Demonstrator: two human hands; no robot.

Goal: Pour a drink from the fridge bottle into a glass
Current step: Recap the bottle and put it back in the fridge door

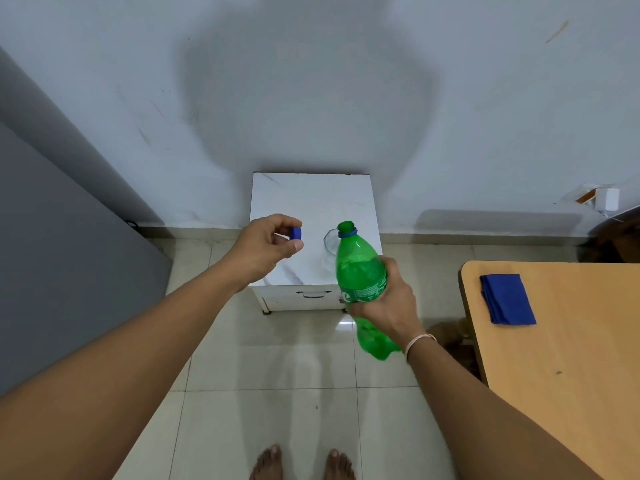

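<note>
So on the far left there's a big grey panel [52,254] running down that side of the room, and the left arm comes in from the bottom corner, stretched out long toward the little white cabinet [313,202] against the wall. The left hand [263,247] is turned palm-ish inward with the fingers curled, pinching a small blue cap [296,233] between thumb and fingertips, hovering over the left part of the cabinet's marble-look top. Just right of that, sitting on the cabinet top, is a clear glass [330,242], upright and looking empty as far as I can tell, though the bottle hides part of it. The green plastic bottle [360,275] is open, with only the blue ring left around its neck, and it's tilted so the mouth leans up and toward the glass, right beside the rim but not over it from what I can see. There's liquid inside, hard to judge how much. The right hand [389,306] is wrapped tight around the bottle's labelled middle, wrist with a thin band on it. Further right is a wooden table [571,375] with a folded blue cloth [507,299] lying on it.
</note>
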